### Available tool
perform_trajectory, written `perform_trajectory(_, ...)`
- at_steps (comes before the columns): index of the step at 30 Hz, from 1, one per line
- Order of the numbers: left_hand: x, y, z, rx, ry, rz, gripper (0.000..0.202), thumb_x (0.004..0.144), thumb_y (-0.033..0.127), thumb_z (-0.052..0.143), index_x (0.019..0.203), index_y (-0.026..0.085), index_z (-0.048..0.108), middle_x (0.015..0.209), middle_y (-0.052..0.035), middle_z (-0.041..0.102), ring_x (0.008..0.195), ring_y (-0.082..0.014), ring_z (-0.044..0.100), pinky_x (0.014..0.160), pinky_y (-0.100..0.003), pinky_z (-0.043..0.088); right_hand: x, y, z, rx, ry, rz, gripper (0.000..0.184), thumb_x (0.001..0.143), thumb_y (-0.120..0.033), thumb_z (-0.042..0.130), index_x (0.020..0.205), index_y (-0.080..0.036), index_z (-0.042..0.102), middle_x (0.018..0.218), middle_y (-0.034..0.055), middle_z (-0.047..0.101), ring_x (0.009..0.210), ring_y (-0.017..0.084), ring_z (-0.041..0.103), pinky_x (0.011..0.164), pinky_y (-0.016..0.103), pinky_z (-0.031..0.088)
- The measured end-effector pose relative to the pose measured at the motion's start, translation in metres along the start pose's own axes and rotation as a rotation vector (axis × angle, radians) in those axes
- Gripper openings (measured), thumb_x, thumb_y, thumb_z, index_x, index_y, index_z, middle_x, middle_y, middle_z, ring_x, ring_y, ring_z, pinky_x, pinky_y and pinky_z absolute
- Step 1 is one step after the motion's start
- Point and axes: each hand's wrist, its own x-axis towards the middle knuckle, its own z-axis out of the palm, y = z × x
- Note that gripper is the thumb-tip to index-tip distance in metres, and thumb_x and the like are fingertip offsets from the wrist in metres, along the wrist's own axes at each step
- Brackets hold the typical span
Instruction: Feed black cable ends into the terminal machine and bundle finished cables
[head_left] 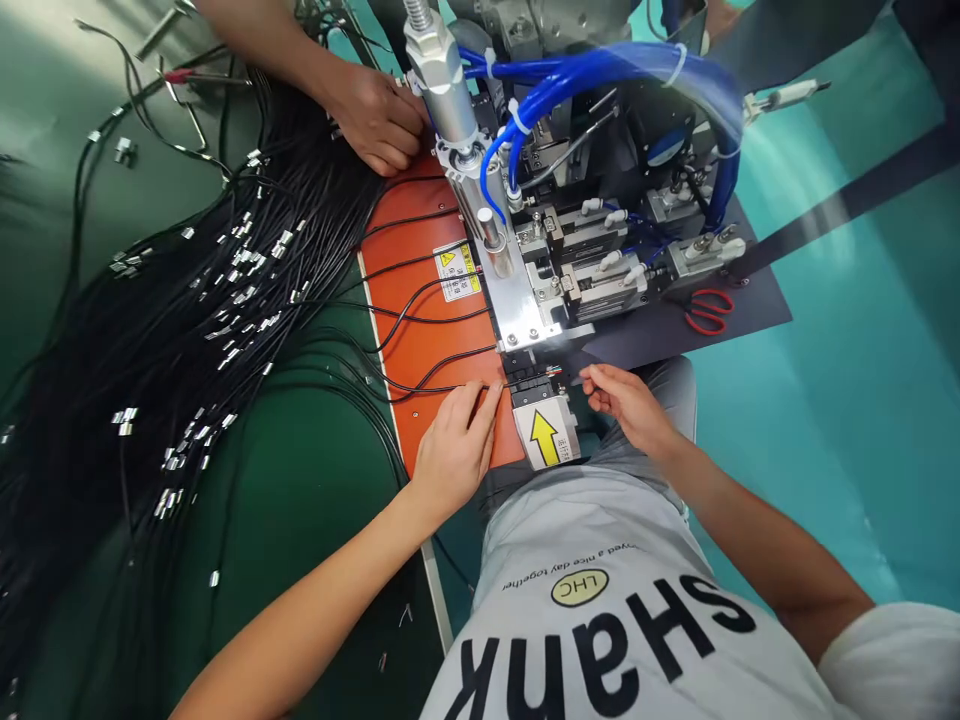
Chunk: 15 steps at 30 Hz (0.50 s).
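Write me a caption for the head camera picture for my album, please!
Left hand on a black cable, right hand near its colourful wire ends, by a yellow arrow.

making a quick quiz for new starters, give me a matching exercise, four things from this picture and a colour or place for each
Things
1. left hand
2. scissors
3. arrow on the white label
4. curved tube bundle

Colour or place
A. blue
B. at a black cable over the orange plate
C. yellow
D. red-handled, on the dark sheet

Pairs: 1-B, 2-D, 3-C, 4-A
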Motion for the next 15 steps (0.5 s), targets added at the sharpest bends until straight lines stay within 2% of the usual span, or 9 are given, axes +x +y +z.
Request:
perform_trajectory(2,0.007,-0.004,0.001,-0.012,0.01,-0.011,0.056,0.097,0.02,0.044,0.152,0.016,0.036,0.14,-0.0199,0.052,0.13,-0.0337,0.048,0.103,-0.049,0.05,-0.003,0.006,-0.006,0.02,0.037,0.011,0.035,0.081,-0.051,0.074,0.096,-0.019,0.072,0.082,-0.0005,0.059,0.062,0.007,0.052,0.059,0.021,0.043)
perform_trajectory(5,0.032,-0.015,0.001,-0.054,0.047,-0.043,0.05,0.098,0.023,0.041,0.147,0.012,0.04,0.141,-0.0199,0.051,0.133,-0.033,0.046,0.109,-0.051,0.045,-0.007,0.005,-0.005,0.03,0.034,-0.001,0.032,0.079,-0.047,0.077,0.094,-0.02,0.073,0.081,-0.0011,0.059,0.063,0.007,0.052,0.059,0.02,0.044)
perform_trajectory(7,0.049,-0.025,-0.008,-0.107,0.079,-0.044,0.045,0.099,0.023,0.037,0.141,0.01,0.045,0.139,-0.0192,0.052,0.132,-0.0303,0.047,0.112,-0.05,0.042,-0.012,-0.001,-0.001,0.038,0.017,-0.023,0.029,0.079,-0.045,0.078,0.093,-0.021,0.073,0.08,-0.0019,0.058,0.063,0.007,0.051,0.058,0.018,0.043)
perform_trajectory(9,0.051,-0.034,-0.026,-0.149,0.075,-0.011,0.04,0.1,0.02,0.033,0.134,0.012,0.051,0.134,-0.0169,0.055,0.127,-0.0263,0.05,0.109,-0.046,0.044,-0.02,-0.006,0.0,0.044,0.023,-0.043,0.026,0.078,-0.043,0.078,0.092,-0.021,0.073,0.079,-0.0018,0.058,0.064,0.007,0.051,0.056,0.016,0.043)
perform_trajectory(11,0.033,-0.039,-0.049,-0.15,-0.025,0.156,0.034,0.099,0.018,0.033,0.12,0.016,0.059,0.122,-0.0133,0.061,0.114,-0.0218,0.057,0.097,-0.038,0.049,-0.028,-0.008,-0.005,0.025,0.072,-0.049,0.025,0.078,-0.042,0.079,0.092,-0.022,0.074,0.082,-0.0003,0.06,0.067,0.008,0.053,0.057,0.016,0.045)
perform_trajectory(14,-0.025,-0.03,-0.075,-0.053,-0.34,0.58,0.02,0.095,0.02,0.047,0.087,0.019,0.066,0.097,-0.0087,0.065,0.092,-0.0183,0.059,0.078,-0.032,0.048,-0.036,-0.006,-0.018,-0.033,0.137,-0.039,0.025,0.079,-0.042,0.079,0.095,-0.024,0.075,0.088,0.0024,0.062,0.073,0.011,0.055,0.058,0.018,0.048)
perform_trajectory(15,-0.045,-0.025,-0.079,0.016,-0.425,0.646,0.017,0.092,0.02,0.055,0.078,0.019,0.065,0.093,-0.009,0.065,0.092,-0.0195,0.059,0.077,-0.033,0.047,-0.038,-0.005,-0.02,-0.045,0.143,-0.036,0.025,0.078,-0.042,0.079,0.094,-0.024,0.075,0.088,0.0032,0.062,0.073,0.012,0.054,0.056,0.019,0.049)
